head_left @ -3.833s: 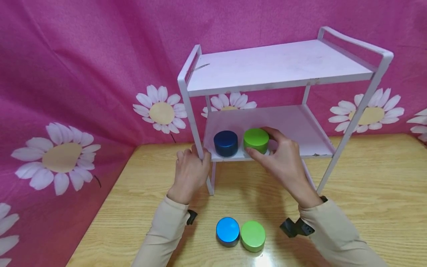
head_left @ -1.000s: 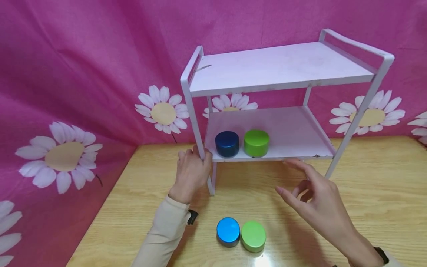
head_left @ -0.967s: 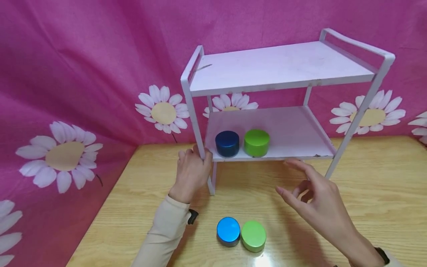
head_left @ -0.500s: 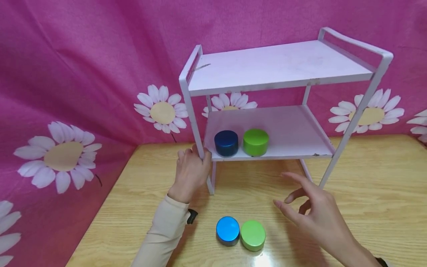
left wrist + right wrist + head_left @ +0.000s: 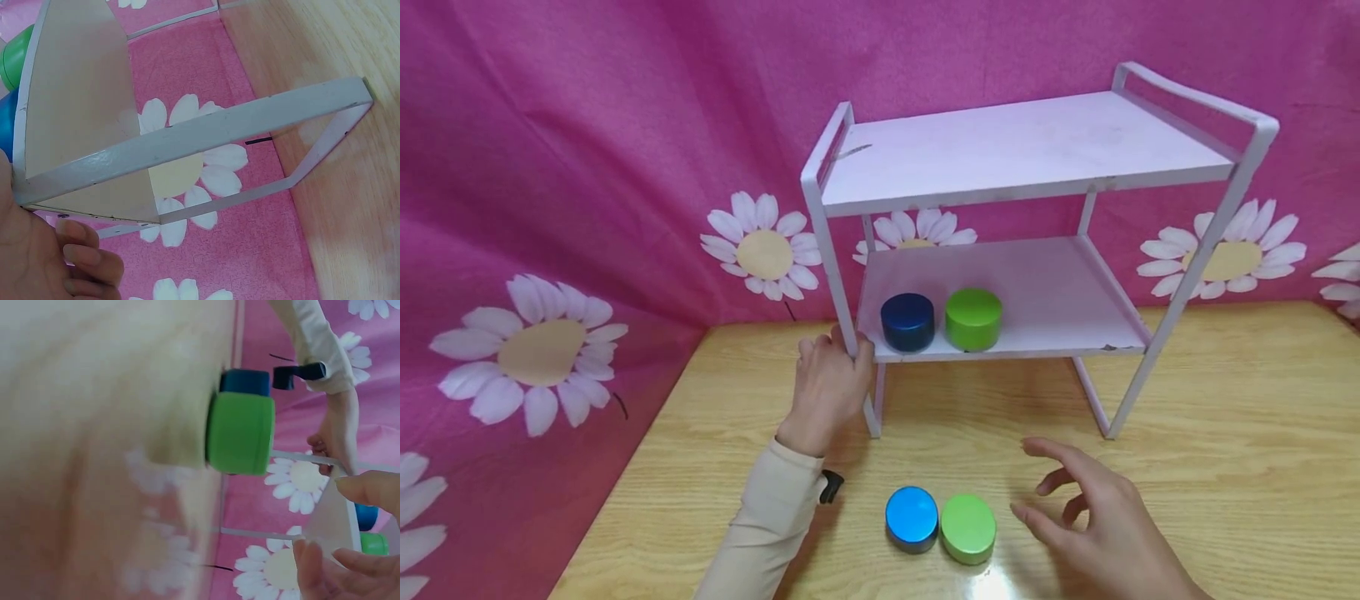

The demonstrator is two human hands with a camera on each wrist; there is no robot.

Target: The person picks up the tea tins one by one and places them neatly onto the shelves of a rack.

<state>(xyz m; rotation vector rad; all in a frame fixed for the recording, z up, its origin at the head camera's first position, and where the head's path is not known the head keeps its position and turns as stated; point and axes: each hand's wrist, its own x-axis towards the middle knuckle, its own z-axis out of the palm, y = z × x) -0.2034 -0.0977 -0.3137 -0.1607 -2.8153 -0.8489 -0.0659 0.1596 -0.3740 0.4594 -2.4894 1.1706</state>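
Note:
A white two-tier metal rack stands on the table. On its lower shelf, a dark blue round tin sits left of a green round tin. My left hand grips the rack's left front post by the lower shelf; the left wrist view has its curled fingers at that corner. On the table in front, a bright blue tin is beside a light green tin. Just right of the light green tin, my right hand is spread and holds nothing, its thumb and fingers apart.
The wooden table extends to both sides of the rack. Behind hangs a pink cloth with large daisies, close to the rack's back. The rack's upper shelf overhangs the lower one.
My right hand let go of the green tin on the shelf, withdrew to the right, then came down toward the table tins. The left hand stays at the post.

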